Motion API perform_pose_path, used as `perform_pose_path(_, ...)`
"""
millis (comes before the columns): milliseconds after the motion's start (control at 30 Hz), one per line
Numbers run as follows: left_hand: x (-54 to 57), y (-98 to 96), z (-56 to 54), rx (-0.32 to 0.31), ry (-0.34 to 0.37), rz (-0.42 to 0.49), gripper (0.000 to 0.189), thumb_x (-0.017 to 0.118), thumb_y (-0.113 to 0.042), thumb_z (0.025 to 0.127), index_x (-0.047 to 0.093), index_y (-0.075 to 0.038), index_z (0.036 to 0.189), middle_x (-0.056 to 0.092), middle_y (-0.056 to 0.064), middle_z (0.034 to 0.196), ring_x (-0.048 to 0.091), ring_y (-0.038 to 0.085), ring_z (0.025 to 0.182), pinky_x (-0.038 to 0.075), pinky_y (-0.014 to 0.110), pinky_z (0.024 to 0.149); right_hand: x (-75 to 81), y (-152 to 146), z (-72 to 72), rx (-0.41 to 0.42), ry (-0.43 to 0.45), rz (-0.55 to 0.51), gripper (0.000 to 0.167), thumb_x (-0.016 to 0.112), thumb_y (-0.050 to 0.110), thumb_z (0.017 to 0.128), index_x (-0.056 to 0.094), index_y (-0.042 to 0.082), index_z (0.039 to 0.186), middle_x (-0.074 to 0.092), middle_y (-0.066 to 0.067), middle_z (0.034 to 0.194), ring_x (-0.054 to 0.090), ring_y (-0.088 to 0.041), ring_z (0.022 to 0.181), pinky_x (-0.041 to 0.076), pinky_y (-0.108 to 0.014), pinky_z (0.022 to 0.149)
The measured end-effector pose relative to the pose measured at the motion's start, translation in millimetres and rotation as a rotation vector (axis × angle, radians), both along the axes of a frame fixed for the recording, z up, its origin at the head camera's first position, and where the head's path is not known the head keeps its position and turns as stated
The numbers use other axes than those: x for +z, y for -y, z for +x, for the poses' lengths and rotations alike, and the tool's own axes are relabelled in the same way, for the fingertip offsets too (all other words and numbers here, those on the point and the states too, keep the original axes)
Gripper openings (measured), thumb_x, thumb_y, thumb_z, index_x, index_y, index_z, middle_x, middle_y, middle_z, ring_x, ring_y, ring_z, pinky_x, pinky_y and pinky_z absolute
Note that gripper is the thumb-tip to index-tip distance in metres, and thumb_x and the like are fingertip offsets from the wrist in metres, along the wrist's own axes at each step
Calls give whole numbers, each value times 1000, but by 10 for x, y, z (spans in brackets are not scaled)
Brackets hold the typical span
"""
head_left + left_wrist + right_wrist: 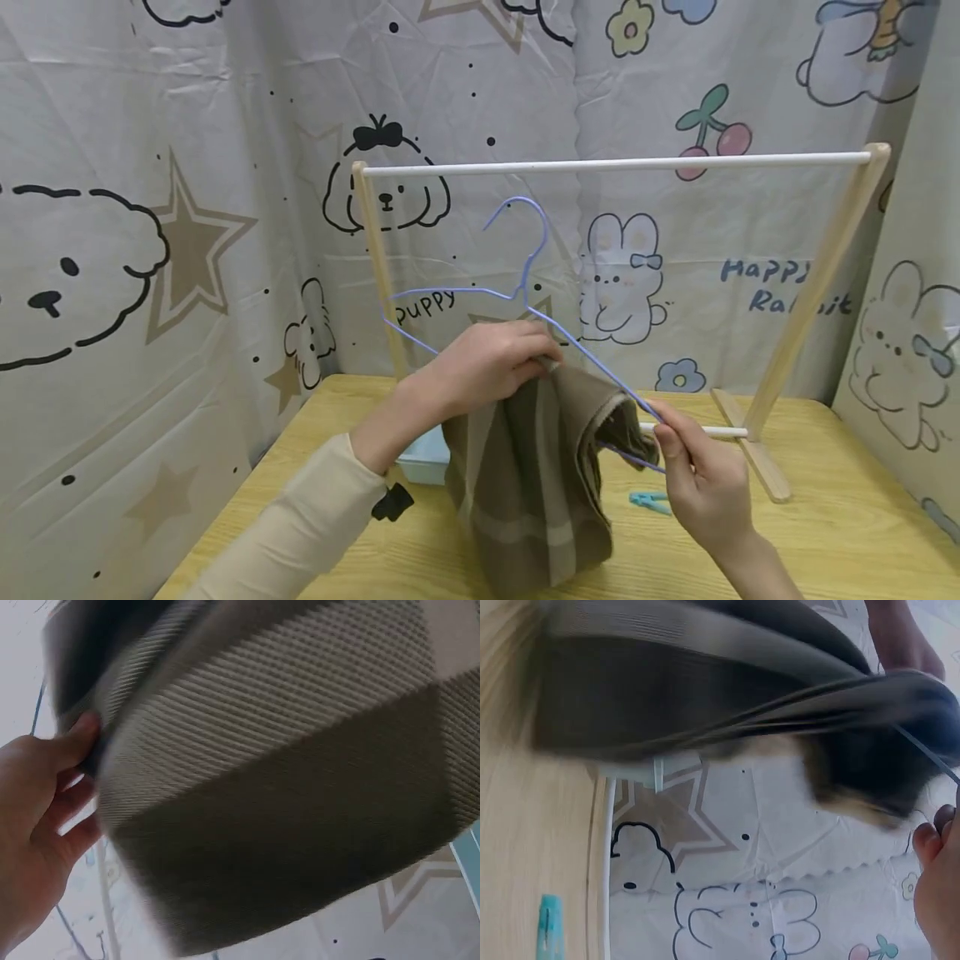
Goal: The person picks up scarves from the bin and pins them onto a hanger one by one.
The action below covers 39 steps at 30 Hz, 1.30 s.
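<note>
My left hand (491, 367) pinches the top of a brown checked cloth (525, 492), which hangs down in folds. In the left wrist view, thumb and fingers grip the cloth's edge (277, 847). My right hand (705, 475) holds a thin purple-blue wire hanger (545, 225) near its right corner, with the hook pointing up. The cloth overlaps the middle of the hanger and hides much of its lower bar, while a bunched end sticks out near the right arm of the hanger. In the right wrist view the cloth is blurred.
Behind the hands stands a rack with a white top rail (615, 164) and wooden legs. A pale blue box (425, 467) is partly hidden by the cloth. On the wood-grain table (847, 533) lies a turquoise clip (649, 501). Printed curtains surround the table.
</note>
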State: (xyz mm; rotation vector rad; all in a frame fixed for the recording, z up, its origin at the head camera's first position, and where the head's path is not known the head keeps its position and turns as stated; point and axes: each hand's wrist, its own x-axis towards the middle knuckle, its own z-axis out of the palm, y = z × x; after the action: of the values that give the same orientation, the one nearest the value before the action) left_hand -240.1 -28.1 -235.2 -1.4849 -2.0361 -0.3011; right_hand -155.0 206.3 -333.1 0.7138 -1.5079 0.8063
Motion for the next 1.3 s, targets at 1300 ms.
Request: perform_pose_path(1300,-136,607,34,77,934,725,22,72,-11,92,66,-7,112,65,11,112,68,5,81,50,22,70,136,-70,65,-17,-88,-196,35,65,16,97,67,-19,91,54,-12,61,29,-1,48,19,-8,50)
